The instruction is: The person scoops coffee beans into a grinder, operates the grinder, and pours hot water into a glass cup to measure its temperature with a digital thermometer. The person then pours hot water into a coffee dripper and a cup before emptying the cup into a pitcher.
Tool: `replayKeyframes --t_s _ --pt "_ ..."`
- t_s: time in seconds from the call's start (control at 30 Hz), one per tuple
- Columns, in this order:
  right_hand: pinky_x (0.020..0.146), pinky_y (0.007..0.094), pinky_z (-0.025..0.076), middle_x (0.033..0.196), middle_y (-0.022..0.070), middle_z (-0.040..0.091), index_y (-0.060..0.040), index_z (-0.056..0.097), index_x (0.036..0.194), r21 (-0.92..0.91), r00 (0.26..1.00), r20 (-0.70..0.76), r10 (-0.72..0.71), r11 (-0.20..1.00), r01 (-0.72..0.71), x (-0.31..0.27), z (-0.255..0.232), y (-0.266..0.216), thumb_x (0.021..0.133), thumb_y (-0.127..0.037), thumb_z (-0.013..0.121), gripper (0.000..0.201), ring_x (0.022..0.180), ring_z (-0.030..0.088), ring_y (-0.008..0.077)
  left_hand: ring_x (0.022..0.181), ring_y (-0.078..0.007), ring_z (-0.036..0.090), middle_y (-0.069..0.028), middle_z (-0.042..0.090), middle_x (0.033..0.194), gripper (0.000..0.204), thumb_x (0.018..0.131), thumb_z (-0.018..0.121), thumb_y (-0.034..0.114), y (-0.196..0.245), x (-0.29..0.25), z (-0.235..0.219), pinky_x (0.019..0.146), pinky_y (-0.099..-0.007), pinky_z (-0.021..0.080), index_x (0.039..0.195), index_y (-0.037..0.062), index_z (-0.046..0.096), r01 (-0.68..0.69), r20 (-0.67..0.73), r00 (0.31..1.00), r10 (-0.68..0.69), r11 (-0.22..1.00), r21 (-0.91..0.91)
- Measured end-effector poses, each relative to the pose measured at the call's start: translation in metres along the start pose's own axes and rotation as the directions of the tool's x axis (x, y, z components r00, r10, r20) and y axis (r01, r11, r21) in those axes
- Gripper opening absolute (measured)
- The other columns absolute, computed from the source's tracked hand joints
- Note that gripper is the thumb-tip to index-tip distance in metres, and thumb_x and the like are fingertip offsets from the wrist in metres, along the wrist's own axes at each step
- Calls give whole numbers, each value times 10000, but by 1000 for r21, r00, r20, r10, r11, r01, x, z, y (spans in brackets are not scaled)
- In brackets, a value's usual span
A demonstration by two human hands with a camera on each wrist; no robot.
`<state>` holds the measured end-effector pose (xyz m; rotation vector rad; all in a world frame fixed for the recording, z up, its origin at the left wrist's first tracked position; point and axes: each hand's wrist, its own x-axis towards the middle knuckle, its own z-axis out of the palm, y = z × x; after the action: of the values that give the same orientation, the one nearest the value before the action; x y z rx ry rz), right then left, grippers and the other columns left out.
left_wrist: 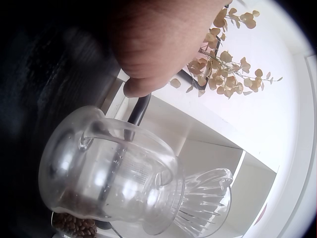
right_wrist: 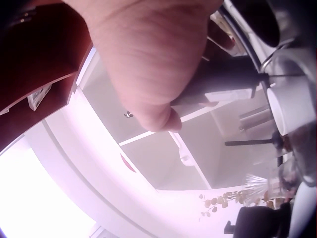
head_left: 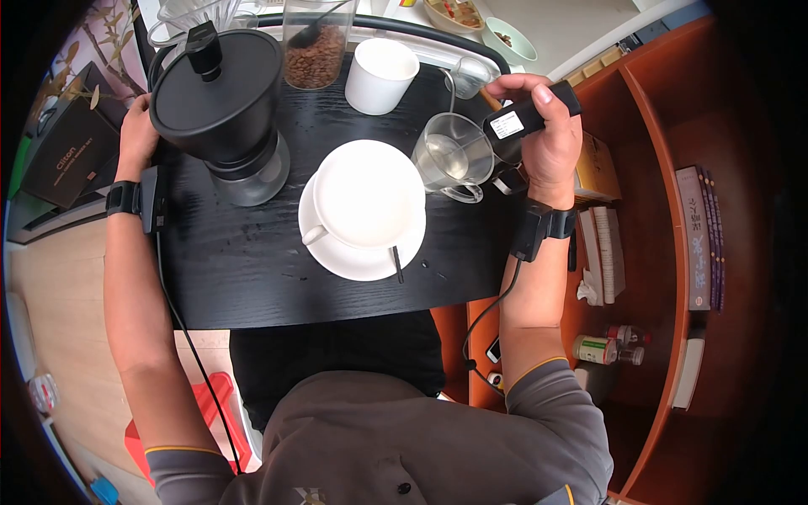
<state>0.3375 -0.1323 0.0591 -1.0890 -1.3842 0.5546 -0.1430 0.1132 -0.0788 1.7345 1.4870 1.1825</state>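
Note:
My right hand (head_left: 551, 143) grips a black milk frother (head_left: 515, 124) with a white label, held over the clear glass cup (head_left: 454, 156). In the right wrist view its thin shaft runs from the black body (right_wrist: 225, 79) toward the glass. Some liquid shows low in that cup. My left hand (head_left: 139, 135) is at the table's left edge beside the black coffee grinder (head_left: 217, 93), its fingers mostly hidden. The left wrist view has that hand (left_wrist: 153, 44) against a black rail (left_wrist: 139, 110), near a glass server (left_wrist: 109, 168). A white cup (head_left: 370, 194) stands on a white saucer (head_left: 353, 268).
At the back of the black table (head_left: 244, 295) stand a jar of coffee beans (head_left: 316, 63), a white tumbler (head_left: 381, 76) and a small glass (head_left: 471, 77). A dark stick (head_left: 397, 265) overlaps the saucer's front. Brown shelves (head_left: 648, 278) rise at the right.

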Motion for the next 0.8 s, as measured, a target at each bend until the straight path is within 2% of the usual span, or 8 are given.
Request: replayKeyframes --t_s 0.07,0.17,0.27,0.37,0.47,0.53,0.67,0.8 --pt "902 363 521 979 227 717 110 674 1059 -18 1000 -3 10 1000 -10 0 -1 1 934 -327 523 479 937 689 279 939 -157 631 -97 703 1034 454 878 656 348 -1 1 1 866 -281 472 1152 -13 662 4 8 1000 -4 1000 -21" --pt "899 361 522 973 226 718 111 675 1055 52 999 32 -1 999 -1 0 -2 3 932 -326 524 479 938 689 277 942 -155 632 -96 703 1033 456 879 656 350 0 -1 1 867 -280 472 1158 -10 661 -10 -3 1000 10 1000 -28" --pt "900 357 521 968 227 719 111 675 1054 -27 1000 -11 14 1000 -15 0 1 2 931 -328 525 479 935 690 278 944 -155 633 -96 703 1034 457 878 657 349 1 -1 0 868 -280 471 1159 -11 661 -11 1 1000 11 1000 7" --pt "903 354 518 970 226 720 109 676 1055 -6 1000 7 21 1000 -21 0 0 1 928 -331 533 480 936 691 279 945 -156 633 -95 704 1035 459 878 658 350 -2 1 0 869 -280 471 1158 -14 660 -17 2 1000 17 1000 -4" --pt "903 352 515 975 221 721 103 678 1059 91 999 32 9 996 -12 -1 1 -1 924 -332 542 475 943 690 272 946 -158 634 -98 705 1034 463 877 657 354 1 -1 0 870 -282 471 1159 -14 660 -18 4 1000 18 1000 16" --pt "898 351 513 977 213 724 94 681 1061 -4 999 26 25 1000 -25 0 1 1 921 -334 552 468 947 687 262 945 -160 635 -100 706 1033 462 876 656 358 1 -1 0 872 -282 471 1156 -10 663 -12 6 1000 12 1000 -1" --pt "895 349 511 978 209 725 86 682 1064 36 998 46 30 999 -31 -1 3 2 923 -339 553 466 946 685 257 943 -160 634 -100 706 1028 460 875 655 360 0 0 1 871 -283 471 1154 -5 666 -8 -5 1000 8 1000 8" --pt "893 344 510 977 206 724 83 681 1070 -9 999 36 26 1000 -25 0 4 2 928 -344 552 468 939 684 252 934 -158 634 -96 706 1020 455 874 655 360 -1 0 0 863 -284 473 1147 -3 668 2 -6 1000 -2 1000 -5"
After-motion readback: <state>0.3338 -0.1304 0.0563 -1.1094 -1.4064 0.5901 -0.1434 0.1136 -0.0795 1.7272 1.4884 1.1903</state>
